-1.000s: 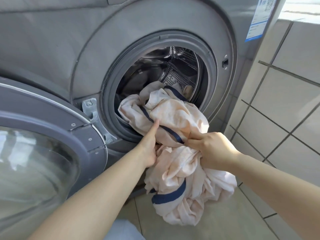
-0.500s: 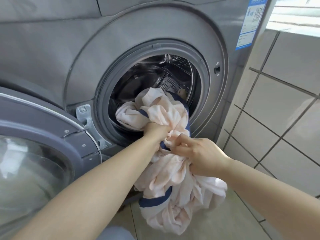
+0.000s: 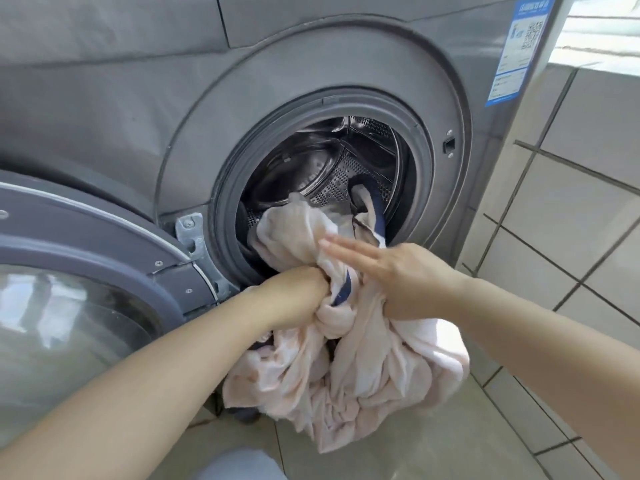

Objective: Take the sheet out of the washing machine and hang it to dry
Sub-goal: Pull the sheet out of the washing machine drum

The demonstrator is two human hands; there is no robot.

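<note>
Head view: a grey front-load washing machine [image 3: 311, 81] is seen w/ its round door [image 3: 86, 271] swung open to the left, glass pane toward the camera. A pale pink sheet [image 3: 363, 368] w/ dark blue trim is caught partway out: a bunch of it lies over the grey rubber seal [image 3: 225, 202] at the bottom of the opening, a twisted strand w/ blue edge runs back into the steel drum [image 3: 311, 168], and the bulk hangs down in front of the machine, close above the tiled floor [image 3: 415, 459].

The left hand [image 3: 298, 289] is clenched in a fist round a wad of the sheet just below the drum opening; fingers are buried in the fabric. The right hand [image 3: 391, 271] is laid on the sheet beside it, fingers [image 3: 341, 247] straight and together, pointing left toward the opening, slightly motion-blurred; whether the thumb hooks any cloth underneath cannot be told. The two hands are nearly touching, w/ a fold of blue trim between them.

A blue-and-white label [image 3: 519, 50] is stuck at the machine's upper right corner. A tiled wall [image 3: 571, 202] w/ dark grout is seen right of the machine. A bit of light blue clothing [image 3: 239, 465] shows at bottom edge.
</note>
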